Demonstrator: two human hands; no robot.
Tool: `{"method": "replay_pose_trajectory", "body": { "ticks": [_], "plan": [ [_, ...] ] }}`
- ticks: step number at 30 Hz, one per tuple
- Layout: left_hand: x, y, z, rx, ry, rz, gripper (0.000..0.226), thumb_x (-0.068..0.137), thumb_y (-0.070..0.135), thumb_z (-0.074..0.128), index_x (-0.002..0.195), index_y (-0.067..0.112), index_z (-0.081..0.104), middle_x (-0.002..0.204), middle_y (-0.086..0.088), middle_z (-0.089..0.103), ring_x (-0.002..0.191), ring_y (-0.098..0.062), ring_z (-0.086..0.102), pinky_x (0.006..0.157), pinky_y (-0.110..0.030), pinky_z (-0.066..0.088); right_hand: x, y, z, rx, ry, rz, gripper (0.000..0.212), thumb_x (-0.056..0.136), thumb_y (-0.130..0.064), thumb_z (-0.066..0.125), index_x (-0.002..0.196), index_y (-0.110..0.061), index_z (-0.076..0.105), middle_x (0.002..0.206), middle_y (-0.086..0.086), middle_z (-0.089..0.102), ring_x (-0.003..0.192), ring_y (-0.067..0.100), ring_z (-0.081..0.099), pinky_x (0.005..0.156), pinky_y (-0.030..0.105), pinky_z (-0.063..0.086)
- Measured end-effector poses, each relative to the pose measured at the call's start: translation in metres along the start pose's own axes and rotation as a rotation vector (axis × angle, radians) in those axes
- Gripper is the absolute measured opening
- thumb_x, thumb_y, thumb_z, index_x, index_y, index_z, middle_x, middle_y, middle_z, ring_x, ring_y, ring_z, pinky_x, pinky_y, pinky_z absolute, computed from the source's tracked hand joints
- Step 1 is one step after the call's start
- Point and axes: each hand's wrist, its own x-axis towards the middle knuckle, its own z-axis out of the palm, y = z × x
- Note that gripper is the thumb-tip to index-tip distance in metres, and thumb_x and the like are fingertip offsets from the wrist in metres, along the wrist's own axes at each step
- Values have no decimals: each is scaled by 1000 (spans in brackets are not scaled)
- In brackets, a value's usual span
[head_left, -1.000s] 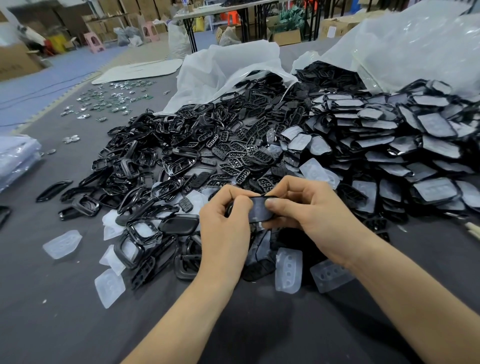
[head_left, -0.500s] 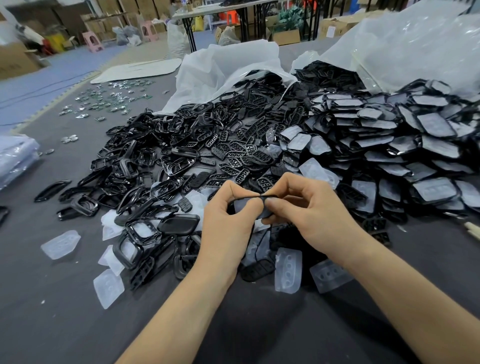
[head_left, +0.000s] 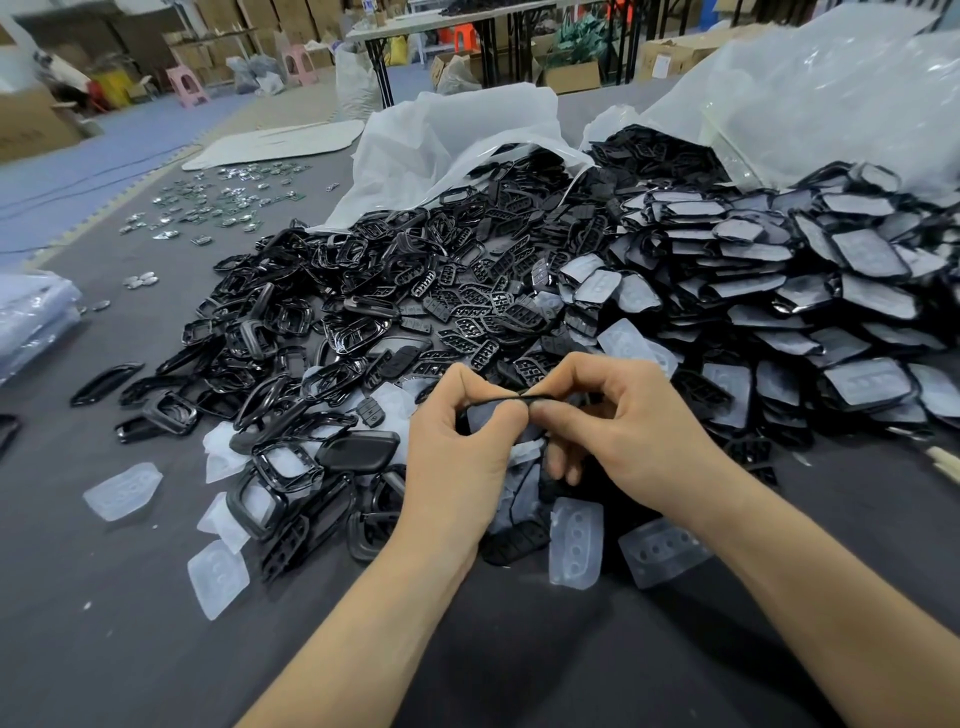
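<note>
Head view: near the middle, just in front of the heap of parts (head_left: 467, 291), the left hand (head_left: 457, 452) and right hand (head_left: 644, 431) each pinch the rim of a black cover (head_left: 496, 400), held edge-on. It looks light, thin, somewhat bendy and slick, so the edges seem the safest hold.

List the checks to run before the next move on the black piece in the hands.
1. Left hand pinches the black piece: ok.
2. Right hand pinches its other end: ok.
3. Piece held up off the table: ok.
4. Anything seated inside it: cannot tell, it shows edge-on.
5. A loose clear pad lies just below the hands: ok.
</note>
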Motion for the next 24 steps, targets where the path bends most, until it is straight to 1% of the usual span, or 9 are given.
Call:
{"method": "replay_pose_trajectory", "body": {
  "ticks": [2, 4, 7, 11, 12, 15, 18, 21, 24],
  "plan": [
    [1, -1, -1, 34, 3, 1, 11, 70, 23, 63, 65, 24, 53, 63, 6, 51, 57, -7, 44, 54, -18, 37, 1, 1, 1, 61, -3, 2, 6, 89, 3, 59, 84, 5, 59, 57, 10, 63, 47, 17, 62, 48, 23, 52],
    [1, -1, -2, 44, -24, -12, 8, 75, 25, 65, 72, 25, 57, 65, 9, 55, 56, -7, 47, 54, -21, 39, 1, 2, 1, 102, 26, -7, 6, 89, 5, 59, 84, 3, 60, 60, 4, 66, 53, 18, 66, 52, 23, 54],
    [3, 4, -4, -122, -111, -116, 9, 88, 20, 66, 93, 17, 60, 73, 1, 62, 48, -11, 50, 47, -25, 45, 3, 0, -4, 62, 110, -86, 10, 89, 4, 60, 84, -5, 64, 67, 3, 71, 62, 20, 71, 60, 25, 57],
    [6, 13, -8, -506, -284, -390, 49, 82, 41, 56, 115, 5, 59, 85, -16, 70, 58, -17, 63, 56, -29, 56, 4, -5, -17, -98, 128, -225, 25, 87, 4, 63, 85, -20, 67, 82, -2, 73, 79, 13, 71, 76, 27, 58],
    [7, 14, -8, -543, -303, -409, 49, 82, 38, 55, 115, 2, 61, 87, -17, 71, 64, -19, 67, 59, -29, 57, 4, -6, -19, -116, 106, -240, 27, 86, 6, 63, 86, -21, 67, 86, -3, 72, 83, 13, 70, 79, 27, 56],
    [9, 13, -10, -579, -292, -433, 30, 84, 13, 57, 109, -1, 65, 93, -19, 73, 78, -20, 73, 61, -21, 57, 4, -7, -23, -175, 57, -256, 27, 82, 13, 63, 87, -13, 67, 93, -3, 69, 89, 9, 68, 82, 19, 51],
    [11, 11, -11, -612, -255, -425, 30, 80, 3, 58, 110, 1, 65, 97, -17, 74, 79, -18, 74, 61, -19, 57, 5, -9, -25, -196, 43, -238, 30, 79, 18, 62, 84, -11, 67, 102, 4, 67, 93, 9, 67, 84, 19, 50],
    [11, 8, -11, -570, -244, -342, 30, 82, 0, 58, 110, 7, 65, 97, -11, 75, 80, -16, 73, 65, -19, 57, 5, -9, -26, 14, 43, -142, 32, 84, 19, 51, 86, -8, 68, 106, 9, 68, 99, 15, 67, 84, 24, 53],
    [10, 8, -10, -527, -266, -251, 36, 77, 6, 60, 113, 12, 64, 98, -9, 75, 87, -16, 73, 69, -21, 57, 5, -7, -26, 275, 79, -24, 19, 89, 8, 53, 96, -5, 64, 102, 13, 66, 94, 16, 66, 78, 24, 55]
  ]
}}
